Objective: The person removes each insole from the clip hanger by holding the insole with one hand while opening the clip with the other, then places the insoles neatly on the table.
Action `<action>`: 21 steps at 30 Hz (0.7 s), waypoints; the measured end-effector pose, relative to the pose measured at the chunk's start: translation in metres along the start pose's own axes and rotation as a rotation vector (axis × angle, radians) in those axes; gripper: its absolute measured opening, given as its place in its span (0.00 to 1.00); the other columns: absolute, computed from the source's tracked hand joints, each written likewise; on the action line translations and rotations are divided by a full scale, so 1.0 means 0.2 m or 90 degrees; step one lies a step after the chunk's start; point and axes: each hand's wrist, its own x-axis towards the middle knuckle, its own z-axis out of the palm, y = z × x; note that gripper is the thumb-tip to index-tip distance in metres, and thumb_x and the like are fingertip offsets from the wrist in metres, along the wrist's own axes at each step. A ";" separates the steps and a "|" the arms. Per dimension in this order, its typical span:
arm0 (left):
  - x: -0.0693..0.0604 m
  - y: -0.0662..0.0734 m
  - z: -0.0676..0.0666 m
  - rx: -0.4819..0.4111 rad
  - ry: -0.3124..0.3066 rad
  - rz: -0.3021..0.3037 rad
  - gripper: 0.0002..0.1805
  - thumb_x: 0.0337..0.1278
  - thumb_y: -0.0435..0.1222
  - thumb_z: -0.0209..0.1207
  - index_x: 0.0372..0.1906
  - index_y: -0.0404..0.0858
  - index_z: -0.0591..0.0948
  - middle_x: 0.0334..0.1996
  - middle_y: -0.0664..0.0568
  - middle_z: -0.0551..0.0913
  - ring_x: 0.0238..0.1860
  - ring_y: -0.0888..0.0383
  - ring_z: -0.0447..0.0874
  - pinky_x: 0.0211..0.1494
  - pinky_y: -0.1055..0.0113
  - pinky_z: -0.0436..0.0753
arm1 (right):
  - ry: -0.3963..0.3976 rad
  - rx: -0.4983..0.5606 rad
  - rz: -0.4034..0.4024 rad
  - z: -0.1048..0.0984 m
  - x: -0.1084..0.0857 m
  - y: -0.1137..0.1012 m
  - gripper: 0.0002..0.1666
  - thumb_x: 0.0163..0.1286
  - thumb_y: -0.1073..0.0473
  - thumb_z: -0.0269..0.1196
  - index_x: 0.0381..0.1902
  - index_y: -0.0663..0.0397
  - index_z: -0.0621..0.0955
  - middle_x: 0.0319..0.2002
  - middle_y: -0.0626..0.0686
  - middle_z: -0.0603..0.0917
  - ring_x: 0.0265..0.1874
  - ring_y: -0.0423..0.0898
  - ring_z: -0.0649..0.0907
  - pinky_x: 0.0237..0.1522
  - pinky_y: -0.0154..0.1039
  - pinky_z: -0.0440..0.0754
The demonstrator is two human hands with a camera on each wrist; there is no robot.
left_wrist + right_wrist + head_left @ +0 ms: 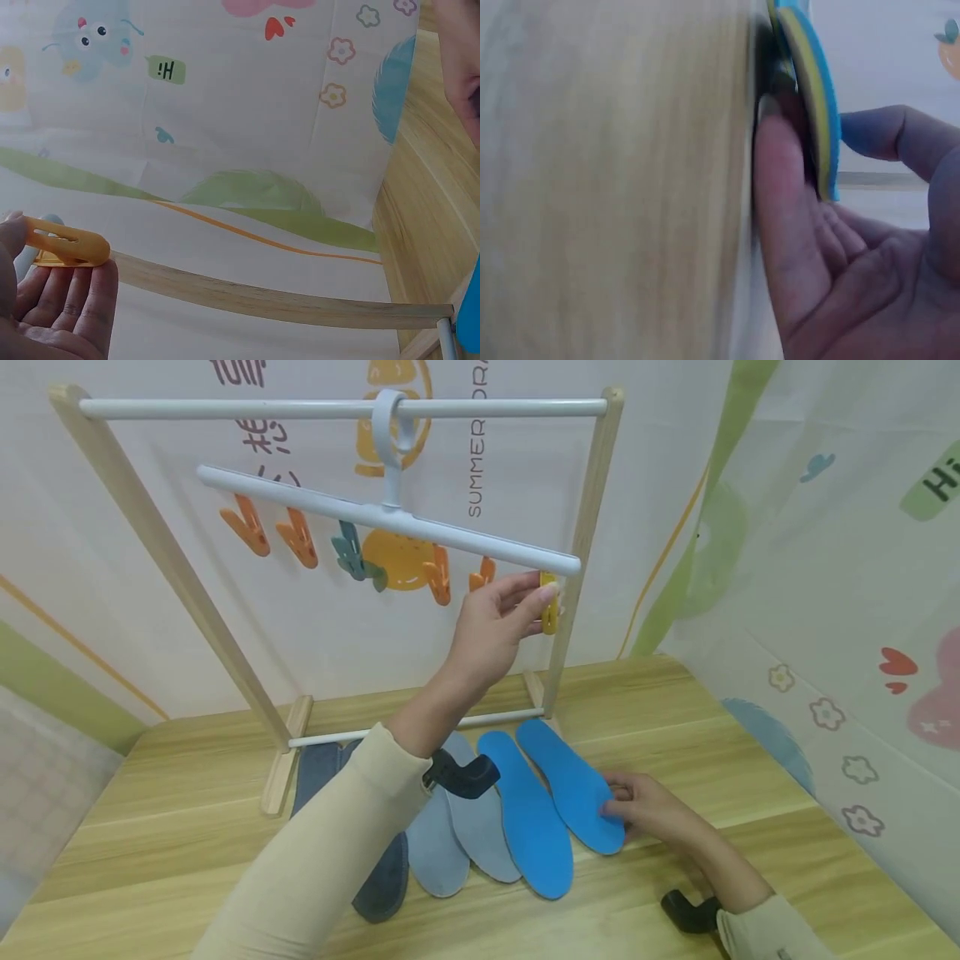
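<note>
My left hand [487, 631] pinches a yellow clothespin [550, 606] beneath the right end of a white hanger bar [480, 537]. In the left wrist view the thumb presses one leg of this clothespin [71, 244] and the fingers lie against the other. Down on the table, my right hand [652, 806] grips the near end of the rightmost blue insole [570, 785]. The right wrist view shows the thumb on the blue face of this insole [825, 97] and fingers beneath its yellow layer. A second blue insole [528, 818] lies just left of it.
Several orange clothespins [300, 539] and a teal clothespin [348, 552] hang from the bar. A wooden stand [172, 564] with a white top rod [225, 410] carries the hanger. Grey insoles [435, 852] and dark insoles [382, 881] lie on the wooden table [720, 735], partly behind my left arm.
</note>
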 end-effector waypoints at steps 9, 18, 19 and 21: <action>-0.01 0.00 0.01 -0.016 0.015 0.016 0.23 0.73 0.39 0.58 0.66 0.32 0.76 0.58 0.42 0.85 0.54 0.53 0.88 0.55 0.65 0.88 | 0.170 -0.239 -0.013 0.05 -0.04 -0.06 0.29 0.65 0.59 0.70 0.60 0.70 0.78 0.42 0.58 0.86 0.40 0.48 0.85 0.36 0.41 0.87; -0.01 0.01 0.03 -0.053 0.020 0.024 0.23 0.74 0.39 0.57 0.67 0.36 0.75 0.60 0.44 0.83 0.54 0.51 0.87 0.54 0.62 0.88 | 0.199 -0.310 -0.029 0.06 -0.06 -0.08 0.31 0.69 0.51 0.68 0.61 0.68 0.78 0.42 0.56 0.86 0.39 0.47 0.85 0.36 0.41 0.85; -0.01 0.01 0.03 -0.055 0.020 0.021 0.23 0.74 0.40 0.57 0.67 0.36 0.75 0.61 0.44 0.83 0.54 0.51 0.87 0.54 0.62 0.88 | 0.200 -0.310 -0.034 0.06 -0.06 -0.07 0.31 0.69 0.51 0.67 0.61 0.68 0.78 0.43 0.56 0.87 0.40 0.47 0.85 0.36 0.42 0.85; -0.01 0.01 0.04 -0.054 0.019 0.017 0.23 0.73 0.40 0.57 0.67 0.36 0.75 0.61 0.45 0.83 0.55 0.51 0.87 0.55 0.62 0.88 | 0.205 -0.307 -0.040 0.06 -0.06 -0.07 0.31 0.70 0.50 0.67 0.61 0.67 0.78 0.44 0.57 0.87 0.40 0.48 0.86 0.37 0.42 0.86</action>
